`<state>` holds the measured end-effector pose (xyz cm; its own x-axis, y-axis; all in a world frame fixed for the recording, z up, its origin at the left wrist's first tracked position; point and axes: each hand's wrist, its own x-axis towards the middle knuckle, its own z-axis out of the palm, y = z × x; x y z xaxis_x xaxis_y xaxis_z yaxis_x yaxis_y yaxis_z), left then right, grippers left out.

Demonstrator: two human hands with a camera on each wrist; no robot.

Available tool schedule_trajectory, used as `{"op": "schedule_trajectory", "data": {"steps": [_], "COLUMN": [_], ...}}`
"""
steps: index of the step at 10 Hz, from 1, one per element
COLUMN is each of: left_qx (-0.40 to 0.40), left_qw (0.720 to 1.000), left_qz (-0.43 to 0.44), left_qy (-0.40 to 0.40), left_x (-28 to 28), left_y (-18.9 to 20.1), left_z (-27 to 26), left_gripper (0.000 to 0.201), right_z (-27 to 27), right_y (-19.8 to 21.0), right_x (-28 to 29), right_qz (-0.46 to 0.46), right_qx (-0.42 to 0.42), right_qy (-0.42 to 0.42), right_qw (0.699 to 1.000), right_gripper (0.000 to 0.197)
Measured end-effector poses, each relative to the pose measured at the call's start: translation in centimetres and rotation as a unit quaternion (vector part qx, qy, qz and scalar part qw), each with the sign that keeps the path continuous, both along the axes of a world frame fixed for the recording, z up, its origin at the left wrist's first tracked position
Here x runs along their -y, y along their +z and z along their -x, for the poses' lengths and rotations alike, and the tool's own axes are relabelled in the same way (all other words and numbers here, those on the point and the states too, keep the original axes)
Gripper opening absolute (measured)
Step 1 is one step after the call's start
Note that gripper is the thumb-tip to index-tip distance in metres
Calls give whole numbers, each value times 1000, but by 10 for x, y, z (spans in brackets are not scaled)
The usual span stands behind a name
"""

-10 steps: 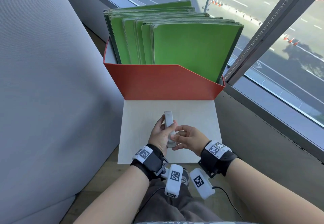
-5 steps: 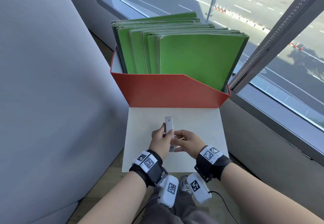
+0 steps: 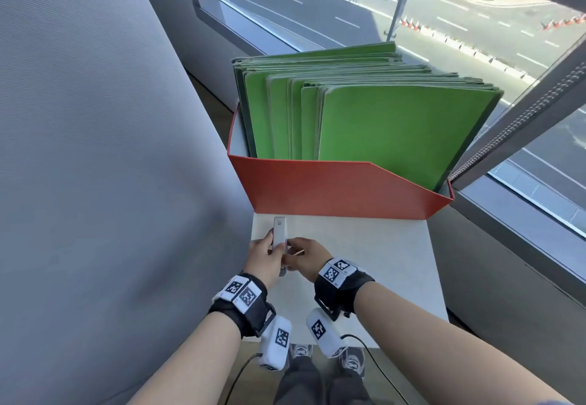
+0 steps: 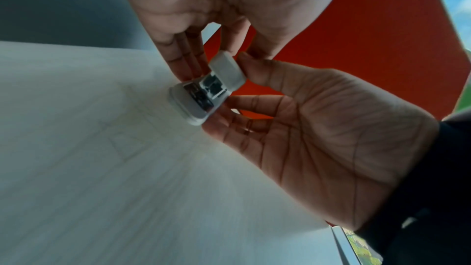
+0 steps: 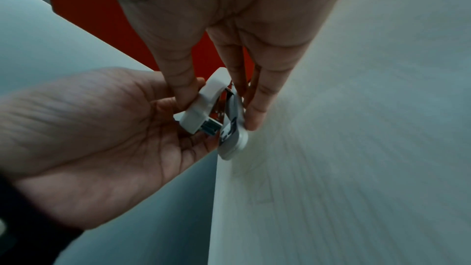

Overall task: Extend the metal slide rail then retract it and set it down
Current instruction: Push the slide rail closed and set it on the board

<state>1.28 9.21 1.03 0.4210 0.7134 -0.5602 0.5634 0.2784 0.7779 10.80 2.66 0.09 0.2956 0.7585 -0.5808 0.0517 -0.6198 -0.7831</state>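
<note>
Green folders [image 3: 396, 125] fill the red box [image 3: 333, 189] ahead of you, seen whole only from the head camera; your wrist cameras catch just a red slab behind the fingers. White tabletop [image 3: 364, 262] lies under both hands. Your left hand [image 3: 264, 257] and right hand [image 3: 304, 257] pinch the metal slide rail [image 3: 280, 239] from either side, just above the table's left edge. Up close the rail [image 4: 206, 91] shows pale outer pieces around a dark metal core.
</note>
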Motion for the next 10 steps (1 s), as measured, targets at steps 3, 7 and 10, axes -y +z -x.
{"op": "schedule_trajectory", "data": {"steps": [3,7,10], "left_qx": [-22,-57,-140], "left_qw": [999,997,979], "left_qz": [4,4,-90], "left_qy": [-26,-46,-115], "left_x": [-9,-28,11], "left_y": [1,-87,-46], "left_z": [2,14,33], "left_gripper": [38,47,80], "right_z": [6,9,-20], "right_y": [-18,-27,21], "right_x": [-11,-10,16], "right_qz": [3,10,11], "right_qx": [20,70,109], "right_qy": [6,29,24], "right_qw": [1000,997,994], "right_gripper": [24,16,58]}}
